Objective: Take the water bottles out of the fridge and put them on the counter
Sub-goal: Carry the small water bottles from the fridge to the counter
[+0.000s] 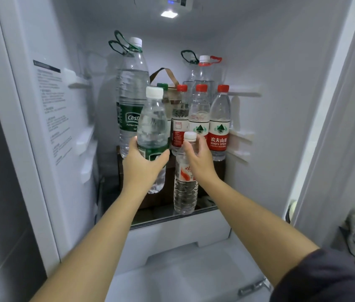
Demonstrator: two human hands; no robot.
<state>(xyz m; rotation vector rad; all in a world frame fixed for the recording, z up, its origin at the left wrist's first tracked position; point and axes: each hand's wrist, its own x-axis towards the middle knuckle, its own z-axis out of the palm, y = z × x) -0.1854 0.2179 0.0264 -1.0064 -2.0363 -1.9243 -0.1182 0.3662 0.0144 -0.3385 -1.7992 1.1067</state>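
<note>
**Both hands on bottles inside the open fridge**

Left hand [145, 164]: fingers and thumb wrapped round the lower half of the green-label bottle [153, 125]. The bottle has a white cap and is about upright. It looks lifted clear of the glass shelf [172, 217], with its base hanging in front of the dark box at the back.

Right hand [198, 158]: fingers curled round the neck and shoulder of the orange-label bottle [185, 192], just under its white cap. That bottle stands upright at the front edge of the glass shelf, just right of the green-label bottle. The two bottles are close; I can't tell if they touch.

All of this is inside the fridge [270, 105], door open, light [169, 14] on at the top.

Behind the hands:
- The tall green-label bottle [131, 94] stands at the left, with a white cap and a green carry loop.
- Three red-capped bottles [200, 114] stand side by side at the right; the rightmost has a red label.
- A green cap [162, 86] shows between the tall bottle and the red caps, the body mostly hidden.
- Further back right is a big bottle with a red handle [203, 73].
- A brown strap [165, 73] arches in the middle at the back.

A white drawer [178, 234] sits below the shelf. A printed sticker [52, 110] is on the left inner wall, text unreadable. A dark sleeve [324, 277] covers the right upper arm.
</note>
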